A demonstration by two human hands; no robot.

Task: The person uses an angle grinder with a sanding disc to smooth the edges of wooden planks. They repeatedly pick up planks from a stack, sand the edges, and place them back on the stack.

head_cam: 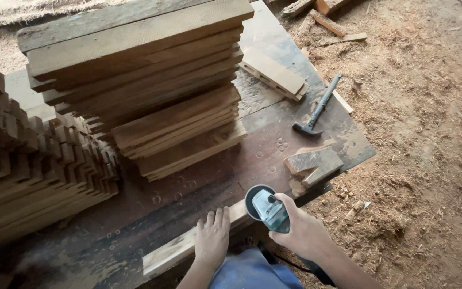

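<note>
My left hand (212, 238) lies flat on a long wooden plank (172, 251) that rests along the near edge of a dark workbench (209, 171). In my right hand (300, 233) I grip a teal angle grinder (267, 208), its round disc guard sitting over the plank's right end. The grinder's black cord runs down past my wrist.
A tall stack of planks (145, 80) stands at the back of the bench, and a stack of notched boards (33, 166) at the left. A hammer (316, 107), a short board (274, 72) and small wood blocks (314, 166) lie at the right. Sawdust covers the floor (423, 134).
</note>
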